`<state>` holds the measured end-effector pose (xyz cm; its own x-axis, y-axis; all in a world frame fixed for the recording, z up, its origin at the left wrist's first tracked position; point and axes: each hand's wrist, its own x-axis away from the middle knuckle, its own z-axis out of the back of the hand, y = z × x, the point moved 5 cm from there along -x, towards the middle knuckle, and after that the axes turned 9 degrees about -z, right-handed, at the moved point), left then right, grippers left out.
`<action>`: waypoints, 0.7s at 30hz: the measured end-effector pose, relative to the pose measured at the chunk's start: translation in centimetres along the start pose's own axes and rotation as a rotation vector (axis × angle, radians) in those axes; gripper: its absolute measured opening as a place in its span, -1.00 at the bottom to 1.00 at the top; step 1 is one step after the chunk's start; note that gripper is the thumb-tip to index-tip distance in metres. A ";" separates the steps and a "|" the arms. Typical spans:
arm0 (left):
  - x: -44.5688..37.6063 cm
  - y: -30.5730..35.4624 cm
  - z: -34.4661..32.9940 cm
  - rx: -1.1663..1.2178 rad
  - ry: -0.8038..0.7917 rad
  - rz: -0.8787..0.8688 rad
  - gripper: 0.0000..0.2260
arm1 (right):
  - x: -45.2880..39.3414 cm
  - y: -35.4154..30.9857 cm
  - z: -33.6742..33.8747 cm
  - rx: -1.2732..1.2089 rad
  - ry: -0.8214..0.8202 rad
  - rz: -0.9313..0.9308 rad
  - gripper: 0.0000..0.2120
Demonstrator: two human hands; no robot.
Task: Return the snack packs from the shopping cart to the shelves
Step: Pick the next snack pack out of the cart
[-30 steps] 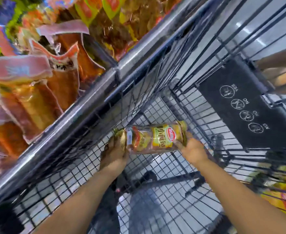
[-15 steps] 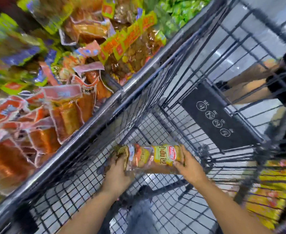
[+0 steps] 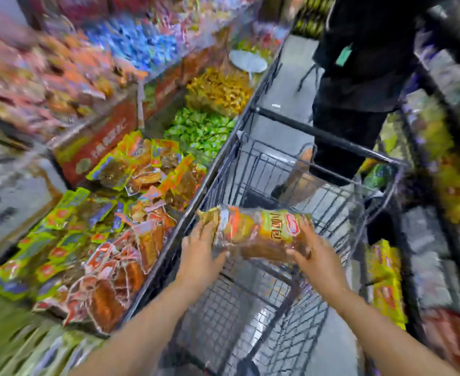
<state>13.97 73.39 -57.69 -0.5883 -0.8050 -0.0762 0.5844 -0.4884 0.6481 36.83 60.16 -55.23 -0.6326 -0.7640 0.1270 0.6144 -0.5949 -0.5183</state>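
Both hands are on one snack pack, a long clear bag with a yellow-green label and a red logo, held lying sideways above the shopping cart. The left hand grips the left end, fingers wrapped up around the crinkly part, and the right hand grips the right end with the thumb across the front. The pack sits over the cart's basket near its left rim, not touching the wire as far as I can see. The cart itself is dark wire mesh, and I can't make out anything else lying in it because the picture is pretty smeared. Just left of the cart there's a low shelf of open bins piled with small packets: orange and red ones closest, green ones further up, yellow ones past that. A person in dark clothes stands at the far end of the cart. More yellow packs are stacked on the right side.
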 end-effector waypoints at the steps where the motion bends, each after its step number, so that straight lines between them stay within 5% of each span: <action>1: -0.5 1.5 1.5 -0.019 0.019 -0.048 -0.31 | 0.6 -0.8 1.9 -0.012 0.069 0.007 -0.28; 10: -0.8 15.9 14.5 -0.157 0.174 -0.423 -0.29 | 7.5 -7.7 18.1 -0.044 0.549 0.146 -0.43; 14: 0.0 20.9 20.0 -0.159 0.238 -0.471 -0.49 | 10.5 -10.2 24.2 -0.054 0.667 0.225 -0.43; 21: 2.3 26.6 26.7 -0.122 0.453 -0.577 -0.64 | 16.5 -12.3 30.0 -0.104 0.560 0.319 -0.28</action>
<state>13.23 67.56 -20.35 -0.5476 -0.4567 -0.7011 0.3263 -0.8881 0.3236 33.01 47.33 -21.37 -0.5938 -0.6368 -0.4919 0.7817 -0.3117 -0.5402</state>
